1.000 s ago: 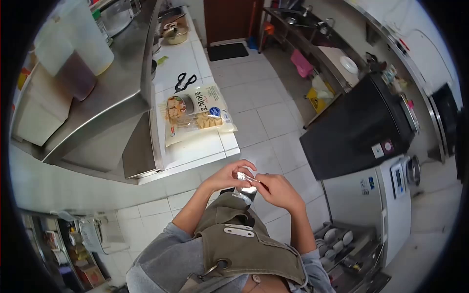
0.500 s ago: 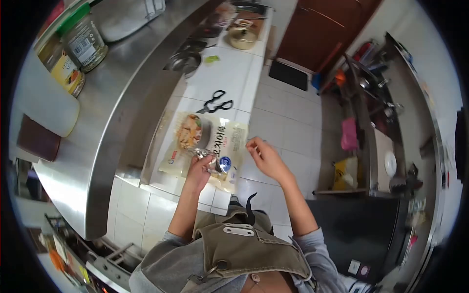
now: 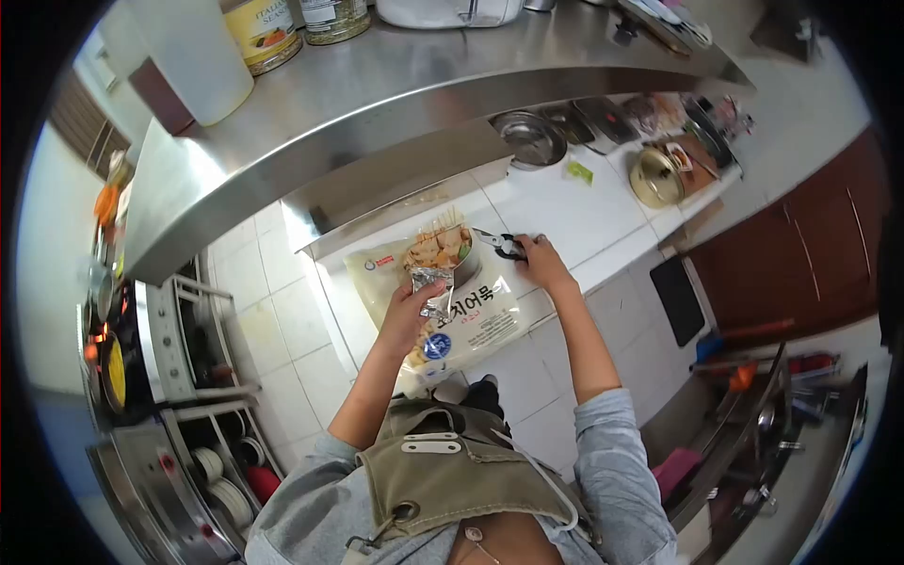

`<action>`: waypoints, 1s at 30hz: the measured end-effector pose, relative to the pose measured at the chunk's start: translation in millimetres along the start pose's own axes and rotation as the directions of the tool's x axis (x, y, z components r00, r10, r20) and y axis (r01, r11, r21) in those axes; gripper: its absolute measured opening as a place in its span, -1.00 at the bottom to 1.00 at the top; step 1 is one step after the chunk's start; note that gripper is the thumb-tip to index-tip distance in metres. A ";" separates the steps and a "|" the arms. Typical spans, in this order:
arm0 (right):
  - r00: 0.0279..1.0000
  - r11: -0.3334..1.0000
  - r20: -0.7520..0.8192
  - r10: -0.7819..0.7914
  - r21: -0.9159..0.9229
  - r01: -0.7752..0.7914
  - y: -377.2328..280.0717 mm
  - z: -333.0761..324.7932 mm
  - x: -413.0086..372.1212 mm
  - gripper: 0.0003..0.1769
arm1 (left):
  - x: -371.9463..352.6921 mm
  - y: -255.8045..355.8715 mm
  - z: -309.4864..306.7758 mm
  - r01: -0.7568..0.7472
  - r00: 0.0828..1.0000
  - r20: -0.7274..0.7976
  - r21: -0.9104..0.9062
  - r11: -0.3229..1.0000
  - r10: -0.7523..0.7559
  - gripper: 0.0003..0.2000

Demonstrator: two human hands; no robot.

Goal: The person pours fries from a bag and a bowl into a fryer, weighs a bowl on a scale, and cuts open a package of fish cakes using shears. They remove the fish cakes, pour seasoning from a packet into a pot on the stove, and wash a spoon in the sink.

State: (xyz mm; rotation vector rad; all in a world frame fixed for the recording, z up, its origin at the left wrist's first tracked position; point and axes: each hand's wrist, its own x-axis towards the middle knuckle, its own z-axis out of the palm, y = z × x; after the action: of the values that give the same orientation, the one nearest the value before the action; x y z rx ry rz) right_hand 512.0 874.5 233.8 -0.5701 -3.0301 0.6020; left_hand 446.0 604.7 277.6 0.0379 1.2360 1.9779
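My left hand (image 3: 408,315) is closed on a small silver packet (image 3: 433,288), above a large printed food bag (image 3: 482,330). This bag lies flat on the white tiled counter (image 3: 603,221) and shows a picture of skewered food. At the bag's upper right, my right hand (image 3: 543,264) has its fingers closed on the black handles of the scissors (image 3: 504,246). The scissors' blades point left, over the top edge of the bag.
A steel shelf (image 3: 395,99) with jars and a bottle (image 3: 193,66) runs above the counter's back. Farther right are a metal bowl (image 3: 529,141), a green scrap (image 3: 579,172) and a lidded pot (image 3: 656,179). A stove (image 3: 169,344) stands at left.
The view has turned, so the counter now runs toward the right. My right hand has moved from beside the counter onto the scissors. My left hand still holds the silver packet.
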 end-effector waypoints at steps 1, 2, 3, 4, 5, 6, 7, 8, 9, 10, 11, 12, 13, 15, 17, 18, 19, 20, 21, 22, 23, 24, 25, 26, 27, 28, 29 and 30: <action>0.999 1.000 0.007 -0.031 -0.006 0.031 9.0 -1.7 -0.9 -0.46 | 0.2 -4.0 9.1 0.002 1.000 -0.030 -0.046 0.999 -0.003 -0.76; 0.997 0.998 0.048 -0.054 0.043 0.052 22.8 -2.8 -1.2 -0.44 | 4.6 -12.6 11.6 0.016 0.999 -0.028 -0.051 0.999 -0.017 -0.77; 0.993 0.994 0.090 -0.074 0.092 0.066 29.6 -7.6 -5.3 -0.41 | 7.6 -18.1 18.7 0.001 0.999 -0.042 -0.061 0.998 -0.003 -0.77; 0.989 0.987 0.027 -0.143 0.074 0.141 36.0 -9.2 -13.9 -0.38 | 10.3 -23.7 26.4 0.000 0.999 -0.046 -0.063 0.998 -0.003 -0.78; 0.987 0.986 0.036 -0.154 0.073 0.152 41.9 -10.9 -16.1 -0.38 | 13.2 -30.7 32.3 0.004 0.999 -0.050 -0.062 0.998 -0.007 -0.78; 0.993 0.995 0.061 -0.098 0.037 0.096 40.1 -16.0 -21.0 -0.36 | 17.0 -38.4 36.3 0.002 0.999 -0.051 -0.043 0.999 -0.004 -0.78; 0.996 0.999 0.083 -0.039 -0.001 0.039 41.4 -17.6 -25.4 -0.33 | 18.8 -45.5 40.1 0.003 0.998 -0.061 -0.047 0.999 -0.006 -0.78; 0.998 0.998 0.043 -0.053 0.023 0.052 47.6 -13.5 -26.7 -0.30 | 21.4 -50.9 44.6 0.006 0.998 -0.055 -0.019 1.000 -0.007 -0.79; 0.997 0.998 0.050 -0.059 0.022 0.058 48.2 -17.7 -29.1 -0.30 | 23.5 -55.3 49.9 0.008 0.999 -0.048 0.008 1.000 -0.008 -0.79; 0.997 0.995 0.078 0.009 0.101 -0.017 49.1 -23.9 -33.2 -0.28 | 22.9 -57.5 57.9 -0.006 0.998 -0.060 -0.029 1.000 0.004 -0.81; 0.991 0.980 0.109 0.075 0.174 -0.093 48.8 -32.3 -37.1 -0.27 | 26.0 -62.6 59.8 -0.008 0.998 -0.068 -0.036 0.999 0.006 -0.81; 0.959 0.918 0.250 0.134 0.334 -0.215 48.4 -47.9 -41.3 -0.30 | 31.5 -68.7 60.0 -0.021 0.998 -0.059 -0.040 0.999 0.019 -0.81; 0.959 0.923 0.253 0.124 0.326 -0.205 64.1 -43.2 -43.9 -0.30 | 35.3 -70.8 63.1 -0.037 0.998 -0.049 -0.046 0.998 0.035 -0.82; 0.947 0.485 0.311 -0.084 0.843 -0.234 99.7 -22.3 -59.9 -0.28 | 40.7 -71.4 68.8 -0.063 0.996 -0.064 -0.056 0.996 0.059 -0.81; 0.961 0.559 0.246 -0.129 0.818 -0.135 76.8 -34.3 -87.0 -0.29 | 47.6 -73.0 73.8 -0.117 0.991 -0.063 -0.024 0.993 0.115 -0.79; 0.966 0.577 0.205 -0.159 0.813 -0.078 70.0 -34.2 -95.8 -0.30 | 49.4 -73.5 75.5 -0.121 0.991 -0.067 -0.035 0.992 0.118 -0.79; 0.964 0.583 0.210 -0.161 0.809 -0.079 61.2 -43.3 -104.1 -0.30 | 51.0 -73.0 76.8 -0.130 0.990 -0.047 -0.024 0.991 0.129 -0.76; 0.965 0.685 0.202 -0.166 0.727 -0.034 50.7 -57.6 -112.5 -0.29 | 52.1 -73.1 79.7 -0.141 0.990 -0.025 -0.011 0.990 0.141 -0.74; 0.966 0.774 0.190 -0.172 0.633 0.013 42.9 -66.4 -118.6 -0.27 | 51.9 -72.8 84.3 -0.145 0.989 -0.024 -0.016 0.989 0.145 -0.74; 0.980 0.804 0.143 -0.141 0.594 0.029 38.6 -66.8 -123.0 -0.27 | 50.7 -71.1 88.8 -0.188 0.981 -0.046 -0.016 0.982 0.187 -0.79; 0.980 0.804 0.139 -0.140 0.594 0.030 37.9 -67.6 -125.6 -0.27 | 49.6 -69.9 92.4 -0.230 0.971 -0.066 -0.013 0.973 0.229 -0.84; 0.981 0.789 0.138 -0.139 0.614 0.026 38.0 -68.5 -127.2 -0.29 | 48.8 -69.1 93.5 -0.210 0.978 -0.040 -0.099 0.973 0.207 -0.82; 0.980 0.774 0.137 -0.141 0.633 0.023 37.5 -69.1 -128.2 -0.31 | 49.2 -68.7 94.9 -0.214 0.977 -0.037 -0.098 0.972 0.211 -0.82; 0.987 0.780 0.111 -0.119 0.625 0.023 36.0 -68.8 -130.4 -0.35 | 49.2 -68.7 96.1 -0.226 0.973 -0.061 -0.096 0.969 0.221 -0.81; 0.986 0.780 0.110 -0.121 0.625 0.026 37.8 -69.1 -130.1 -0.35 | 48.8 -69.3 96.9 -0.236 0.970 -0.086 -0.093 0.967 0.228 -0.80; 0.985 0.797 0.139 -0.101 0.604 -0.004 39.6 -68.8 -130.2 -0.35 | 48.7 -69.2 97.2 -0.237 0.969 -0.087 -0.094 0.967 0.229 -0.80; 0.982 0.812 0.169 -0.080 0.582 -0.034 41.2 -68.8 -130.5 -0.35 | 49.2 -68.7 97.4 -0.246 0.968 -0.061 -0.072 0.967 0.242 -0.79; 0.982 0.813 0.172 -0.081 0.581 -0.035 42.0 -70.1 -130.4 -0.35 | 49.1 -69.3 97.9 -0.255 0.967 -0.036 -0.051 0.966 0.253 -0.78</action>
State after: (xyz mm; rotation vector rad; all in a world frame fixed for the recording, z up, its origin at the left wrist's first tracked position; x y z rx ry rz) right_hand 653.4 890.9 292.3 -0.4553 -2.7528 1.5844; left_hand 493.4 723.7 257.8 0.1470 1.2447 2.2394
